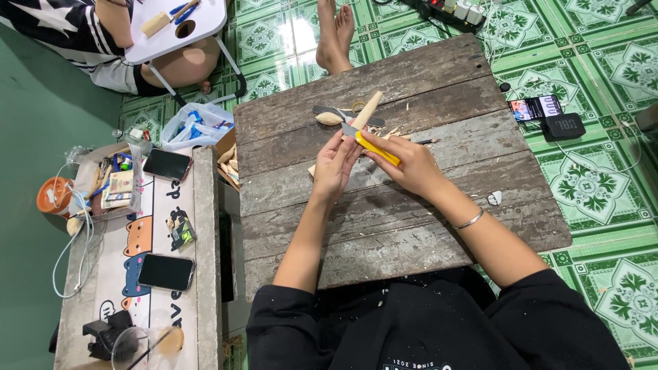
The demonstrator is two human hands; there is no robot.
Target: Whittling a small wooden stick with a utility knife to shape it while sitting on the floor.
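Note:
My left hand (334,168) grips a pale wooden stick (367,109) that points up and away over the weathered plank board (411,226). My right hand (406,163) holds a yellow-handled utility knife (374,147), its blade resting against the stick near my left fingers. Wood shavings (392,131) lie scattered around the hands. A dark metal tool (346,113) and a small carved wooden piece (328,118) lie on the board just beyond the stick.
Left of the board stands a low table (199,205) with two phones (166,164) (165,272), a box of small items (113,181) and a black device (110,332). Another person's bare feet (334,38) rest beyond the board. A small speaker (563,126) lies on the green tiled floor.

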